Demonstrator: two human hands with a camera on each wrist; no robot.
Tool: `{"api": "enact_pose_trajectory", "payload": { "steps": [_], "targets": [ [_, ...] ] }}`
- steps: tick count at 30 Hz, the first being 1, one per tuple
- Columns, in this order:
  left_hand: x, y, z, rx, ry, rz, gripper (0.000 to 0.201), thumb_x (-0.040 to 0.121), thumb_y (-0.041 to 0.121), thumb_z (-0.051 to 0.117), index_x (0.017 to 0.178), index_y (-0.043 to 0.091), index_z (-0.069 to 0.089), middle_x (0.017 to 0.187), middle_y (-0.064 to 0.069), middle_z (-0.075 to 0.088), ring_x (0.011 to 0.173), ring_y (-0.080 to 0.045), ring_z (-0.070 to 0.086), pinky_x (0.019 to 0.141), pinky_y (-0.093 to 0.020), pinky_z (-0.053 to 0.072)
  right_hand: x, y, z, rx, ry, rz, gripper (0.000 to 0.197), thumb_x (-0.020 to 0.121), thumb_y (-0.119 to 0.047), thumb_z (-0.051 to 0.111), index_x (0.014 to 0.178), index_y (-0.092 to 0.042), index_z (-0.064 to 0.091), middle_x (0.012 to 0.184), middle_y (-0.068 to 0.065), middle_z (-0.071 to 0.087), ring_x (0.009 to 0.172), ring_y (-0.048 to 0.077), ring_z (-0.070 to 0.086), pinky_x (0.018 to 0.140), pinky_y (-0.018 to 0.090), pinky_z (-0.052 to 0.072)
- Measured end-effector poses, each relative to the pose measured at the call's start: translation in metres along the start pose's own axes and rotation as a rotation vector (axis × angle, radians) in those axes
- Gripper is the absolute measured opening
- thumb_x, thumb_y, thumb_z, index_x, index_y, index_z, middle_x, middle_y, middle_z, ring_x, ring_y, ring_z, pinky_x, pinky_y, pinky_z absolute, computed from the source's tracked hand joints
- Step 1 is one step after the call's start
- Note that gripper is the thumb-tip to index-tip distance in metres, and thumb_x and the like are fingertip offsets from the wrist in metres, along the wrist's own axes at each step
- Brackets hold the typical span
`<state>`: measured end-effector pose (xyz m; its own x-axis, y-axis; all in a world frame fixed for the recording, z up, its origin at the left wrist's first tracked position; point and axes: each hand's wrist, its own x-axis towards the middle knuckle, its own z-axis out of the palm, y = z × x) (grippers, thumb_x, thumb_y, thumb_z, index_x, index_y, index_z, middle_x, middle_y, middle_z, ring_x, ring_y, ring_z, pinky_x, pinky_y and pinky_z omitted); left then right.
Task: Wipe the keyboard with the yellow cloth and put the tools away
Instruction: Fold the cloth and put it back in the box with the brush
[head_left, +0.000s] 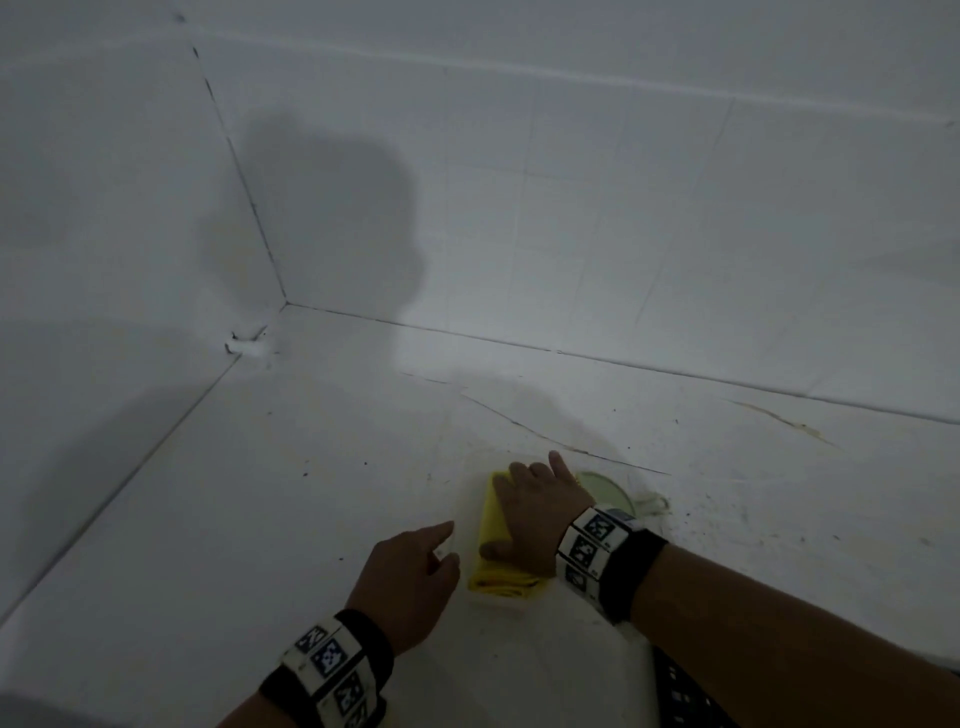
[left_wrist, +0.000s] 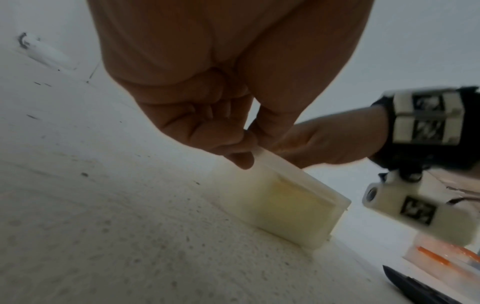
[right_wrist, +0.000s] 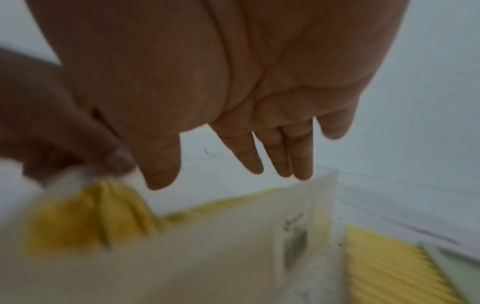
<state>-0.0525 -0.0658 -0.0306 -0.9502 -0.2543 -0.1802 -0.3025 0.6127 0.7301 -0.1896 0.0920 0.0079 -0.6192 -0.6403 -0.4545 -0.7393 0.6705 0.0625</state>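
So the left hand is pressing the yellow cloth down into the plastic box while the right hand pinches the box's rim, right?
Swapped. In the head view the right hand lies on the yellow cloth in the plastic box; the left wrist view shows the left hand pinching the rim.

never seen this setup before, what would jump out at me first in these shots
The yellow cloth stands out against the pale scene, lying in a translucent box on the white floor. The right hand lies spread over the cloth with straight fingers, while the left hand pinches the box's rim. Both wrists wear black bands with white marker blocks.
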Motion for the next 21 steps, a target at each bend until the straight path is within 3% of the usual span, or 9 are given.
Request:
{"api": "enact_pose_trajectory", "payload": {
  "steps": [4, 7, 9, 11, 13, 16, 17, 19, 21],
  "targets": [
    [0.001, -0.001, 0.001, 0.009, 0.001, 0.018, 0.050, 0.103, 0.037, 0.056, 0.151, 0.026, 0.051, 0.083, 0.010, 0.063, 0.084, -0.006, 0.061, 0.092, -0.022, 0.051, -0.005, -0.001, 0.000, -0.012, -0.176, -0.048, 0.109, 0.076, -0.087, 0.043, 0.153, -0.013, 0.023, 0.152, 0.012, 0.040, 0.140, 0.032, 0.038, 0.123, 0.056, 0.007],
    [0.000, 0.000, 0.000, 0.003, 0.006, 0.025, 0.049, 0.103, 0.035, 0.057, 0.151, 0.025, 0.052, 0.083, 0.011, 0.064, 0.085, -0.006, 0.062, 0.091, -0.019, 0.048, -0.004, 0.000, 0.015, -0.039, -0.124, -0.053, 0.105, 0.082, -0.071, 0.056, 0.156, -0.010, 0.013, 0.160, 0.017, 0.026, 0.148, 0.031, 0.025, 0.123, 0.056, -0.002],
    [0.000, 0.000, 0.001, 0.003, 0.005, 0.027, 0.048, 0.103, 0.034, 0.057, 0.150, 0.024, 0.053, 0.076, 0.013, 0.063, 0.079, -0.005, 0.061, 0.090, -0.020, 0.049, -0.007, -0.001, 0.021, -0.054, -0.096, -0.059, 0.104, 0.084, -0.068, 0.055, 0.157, -0.009, 0.008, 0.163, 0.019, 0.016, 0.151, 0.030, 0.016, 0.122, 0.056, -0.006],
    [-0.002, 0.002, 0.001, -0.014, 0.008, 0.023, 0.048, 0.103, 0.033, 0.057, 0.150, 0.025, 0.052, 0.071, 0.012, 0.062, 0.072, -0.003, 0.058, 0.085, -0.019, 0.049, -0.016, 0.000, 0.017, 0.012, -0.072, -0.078, 0.099, 0.086, -0.071, 0.050, 0.157, -0.014, 0.012, 0.164, 0.013, 0.017, 0.151, 0.028, 0.017, 0.123, 0.054, -0.005],
    [-0.002, 0.002, 0.002, -0.029, 0.006, 0.019, 0.048, 0.104, 0.034, 0.057, 0.150, 0.026, 0.052, 0.072, 0.010, 0.065, 0.071, -0.001, 0.059, 0.082, -0.017, 0.047, -0.028, 0.012, 0.005, 0.266, -0.018, -0.052, 0.082, 0.089, -0.068, 0.047, 0.155, -0.024, 0.025, 0.162, 0.002, 0.026, 0.149, 0.024, 0.025, 0.124, 0.051, 0.011],
    [-0.001, 0.003, 0.003, -0.020, -0.011, 0.016, 0.048, 0.104, 0.037, 0.056, 0.150, 0.027, 0.051, 0.085, 0.011, 0.072, 0.080, -0.001, 0.064, 0.085, -0.017, 0.049, -0.038, 0.069, 0.004, 0.537, 0.296, 0.138, 0.040, 0.095, -0.032, 0.049, 0.135, -0.029, 0.054, 0.141, -0.002, 0.056, 0.128, 0.020, 0.052, 0.108, 0.037, 0.042],
    [-0.001, 0.004, 0.004, -0.015, -0.018, 0.018, 0.049, 0.104, 0.038, 0.056, 0.151, 0.027, 0.051, 0.088, 0.011, 0.073, 0.083, -0.001, 0.065, 0.085, -0.016, 0.049, -0.041, 0.092, 0.010, 0.503, 0.297, 0.237, 0.040, 0.093, -0.023, 0.049, 0.132, -0.028, 0.056, 0.136, -0.001, 0.058, 0.124, 0.021, 0.054, 0.105, 0.035, 0.045],
    [-0.001, 0.007, 0.007, -0.029, -0.022, 0.018, 0.049, 0.103, 0.038, 0.056, 0.151, 0.027, 0.051, 0.089, 0.011, 0.072, 0.085, -0.001, 0.065, 0.083, -0.013, 0.046, -0.048, 0.127, 0.030, 0.349, 0.153, 0.363, 0.045, 0.091, -0.026, 0.048, 0.136, -0.027, 0.051, 0.139, 0.002, 0.053, 0.125, 0.025, 0.052, 0.106, 0.038, 0.044],
    [-0.001, 0.012, 0.010, -0.027, -0.021, 0.013, 0.048, 0.104, 0.038, 0.056, 0.151, 0.027, 0.050, 0.087, 0.010, 0.072, 0.083, 0.000, 0.065, 0.079, -0.010, 0.043, -0.048, 0.140, 0.050, 0.225, 0.045, 0.347, 0.046, 0.092, -0.029, 0.045, 0.138, -0.029, 0.050, 0.141, 0.002, 0.050, 0.126, 0.027, 0.049, 0.105, 0.043, 0.045]
  ]
}}
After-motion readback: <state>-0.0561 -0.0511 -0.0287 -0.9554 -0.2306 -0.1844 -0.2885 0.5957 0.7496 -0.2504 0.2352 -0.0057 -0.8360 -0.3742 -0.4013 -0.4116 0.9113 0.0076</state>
